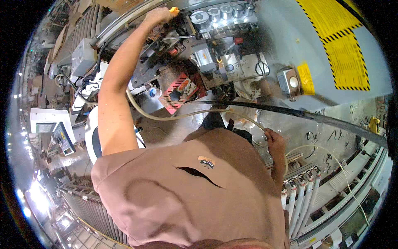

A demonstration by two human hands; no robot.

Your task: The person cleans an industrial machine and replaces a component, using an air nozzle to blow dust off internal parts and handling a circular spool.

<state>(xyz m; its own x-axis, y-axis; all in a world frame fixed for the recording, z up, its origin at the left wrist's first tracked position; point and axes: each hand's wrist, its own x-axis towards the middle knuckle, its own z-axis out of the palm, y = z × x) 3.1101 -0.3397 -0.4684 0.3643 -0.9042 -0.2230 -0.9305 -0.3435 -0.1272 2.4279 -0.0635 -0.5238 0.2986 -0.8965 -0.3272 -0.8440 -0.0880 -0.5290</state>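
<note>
My left arm stretches up to the far left of the machine. There my left hand point(158, 16) is closed around a small orange-yellow piece point(174, 11), whose kind I cannot make out. At my right side, my right hand point(275, 142) is closed on a pale beige hose point(199, 113). From there the hose curves left across the front of my body and passes behind my left forearm. A thinner pale stretch of hose point(331, 155) loops from near my right hand toward the lower right.
Metal cylinders point(226, 12) stand in a row on the machine. Black-handled scissors point(262, 67) lie on its ledge, near a red slotted plate point(172, 103). A thick black cable point(298, 113) crosses to the right. White rollers point(304, 203) stand at lower right, a grey box point(83, 56) at left.
</note>
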